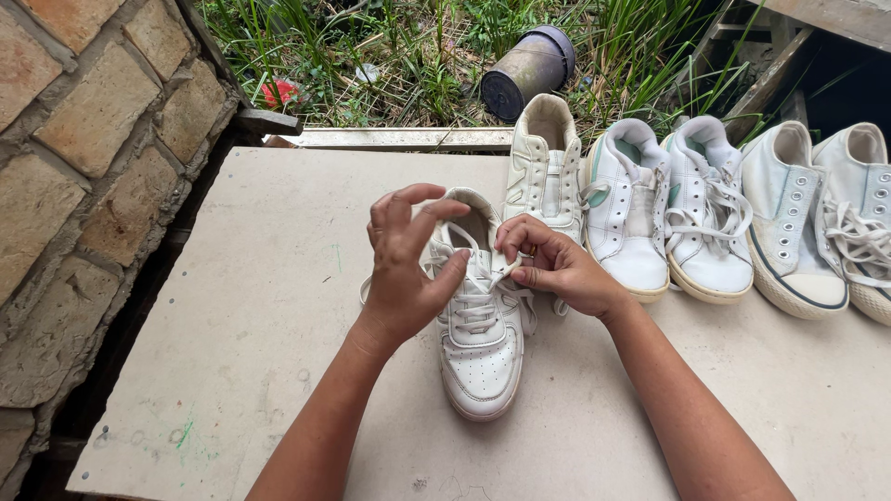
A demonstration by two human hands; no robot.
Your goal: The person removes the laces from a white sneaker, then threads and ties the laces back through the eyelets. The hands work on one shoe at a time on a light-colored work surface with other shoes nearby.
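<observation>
White sneaker (483,348) lies on the counter (260,306), toe toward the camera, heel away, roughly mid-board. White laces (475,299) run loosely across its tongue; one lace loop sticks out on the left side of the shoe.

Left hand (404,269) hovers over the shoe's left side near the collar, fingers curled, thumb and forefinger pinched together above the lace; whether lace is actually between them, cannot tell. Right hand (555,264) sits at the shoe's right side by the top eyelets, fingertips closed on a lace end. The hands are close together over the shoe opening, not touching each other.

Just behind and to the right stands a cream sneaker (546,162), heel away. Further right in a row: a pair of white sneakers with pale green trim (673,213), laces loose, then a pair of white canvas shoes (826,218) at the frame's right edge.

Counter is a pale, scuffed flat board. Brick wall (83,158) on the left. Behind the board: grass (418,56), a dark cylindrical can (527,70) lying on its side, a red scrap (278,91), wooden slats (770,65) top right.
</observation>
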